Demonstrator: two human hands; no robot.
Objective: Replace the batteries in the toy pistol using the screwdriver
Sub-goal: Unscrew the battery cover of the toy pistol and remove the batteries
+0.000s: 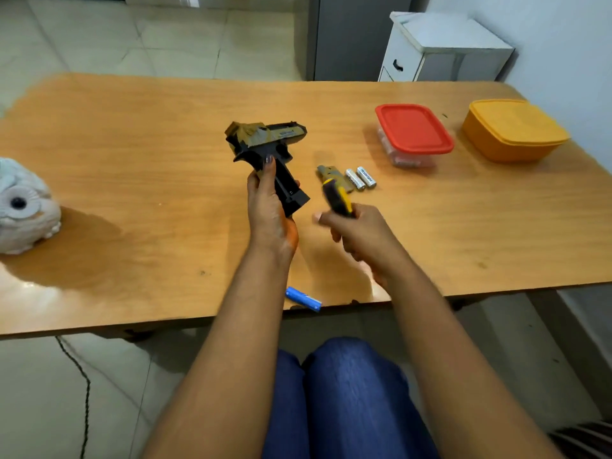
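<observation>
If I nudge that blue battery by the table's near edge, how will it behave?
The blue battery is a smooth cylinder lying on its side, so it would probably roll. It lies close to the table edge, so it may drop off. It likely feels stiff and dense.

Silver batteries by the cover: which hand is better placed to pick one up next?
Right, probably. The right hand is nearer the two silver batteries but grips the screwdriver, so it must put that down first. The left hand holds the toy pistol.

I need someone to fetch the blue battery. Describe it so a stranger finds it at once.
Start at the wooden table and go to its near edge, between the person's forearms. The blue battery lies there alone on its side, unlike the two silver batteries farther back beside the red-lidded box.
</observation>
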